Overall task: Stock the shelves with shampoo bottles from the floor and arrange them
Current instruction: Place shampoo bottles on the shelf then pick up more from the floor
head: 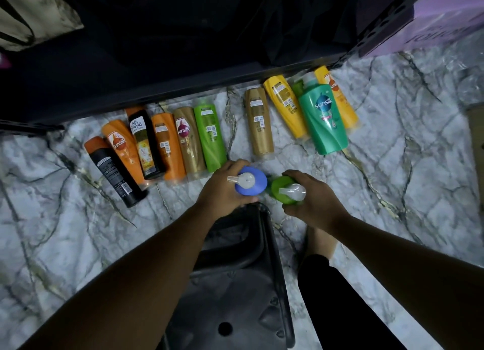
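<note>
Left side of the marble floor (392, 179): 6 bottles (157, 145) lying flat in a row, tops toward the dark shelf (157, 69). Middle: left grip (222, 189) curled round a blue pump bottle (255, 179), held upright, pump poking up beside the fingers. Just beside it, right grip (314, 203) wrapped round a green pump bottle (279, 188), same deal. Both over a black stool (235, 271). Further right, more bottles (285, 105) lying flat, incl. a teal one (323, 119).
</note>
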{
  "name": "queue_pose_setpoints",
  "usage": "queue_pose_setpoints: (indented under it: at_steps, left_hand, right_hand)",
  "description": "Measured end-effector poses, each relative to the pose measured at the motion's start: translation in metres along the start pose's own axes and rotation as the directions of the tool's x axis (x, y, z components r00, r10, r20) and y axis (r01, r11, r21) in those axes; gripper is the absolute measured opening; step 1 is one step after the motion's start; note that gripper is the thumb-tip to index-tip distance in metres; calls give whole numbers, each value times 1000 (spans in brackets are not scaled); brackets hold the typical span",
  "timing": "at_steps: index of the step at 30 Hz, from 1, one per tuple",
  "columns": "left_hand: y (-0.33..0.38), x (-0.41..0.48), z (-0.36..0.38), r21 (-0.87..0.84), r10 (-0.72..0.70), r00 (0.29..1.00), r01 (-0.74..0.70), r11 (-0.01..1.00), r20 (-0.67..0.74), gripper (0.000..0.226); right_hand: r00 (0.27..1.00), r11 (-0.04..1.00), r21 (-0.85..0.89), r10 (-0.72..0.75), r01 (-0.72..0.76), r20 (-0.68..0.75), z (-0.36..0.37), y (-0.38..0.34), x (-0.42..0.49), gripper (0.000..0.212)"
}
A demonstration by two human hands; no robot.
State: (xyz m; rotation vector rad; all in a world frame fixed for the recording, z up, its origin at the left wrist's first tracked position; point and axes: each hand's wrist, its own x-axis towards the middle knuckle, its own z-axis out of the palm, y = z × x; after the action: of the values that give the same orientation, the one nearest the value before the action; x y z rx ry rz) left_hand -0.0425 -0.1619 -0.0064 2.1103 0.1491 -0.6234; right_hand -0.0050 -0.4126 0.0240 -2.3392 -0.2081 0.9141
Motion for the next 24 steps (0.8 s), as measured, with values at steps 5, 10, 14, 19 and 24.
queue_pose_setpoints:
  at_steps: [5, 10, 14, 19, 24]
  left_hand:
    - [34, -46, -25, -213, -147, 983, 122, 969, -109, 75]
    - [101, -117, -96, -312, -151, 967, 81, 947, -206, 72]
    - [170, -176, -164, -294, -93, 965, 18, 956, -244, 77]
    - [288, -256, -256, -253, 1, 952, -82, 964, -305, 74]
    - [399, -356, -329, -236, 94, 915, -198, 951, -392, 73]
  right_hand:
    - [999, 983, 180, 47, -45, -6, -37, -55, -22, 72]
    - [998, 928, 372, 51, -33, -37, -99, -131, -76, 74]
    - [995, 867, 498, 23, 31, -102, -149, -197, -138, 71]
    - [977, 761, 629, -26, 156, -210, -211, -295, -227, 73]
    - [933, 594, 732, -98, 333, -345, -264, -396, -313, 83]
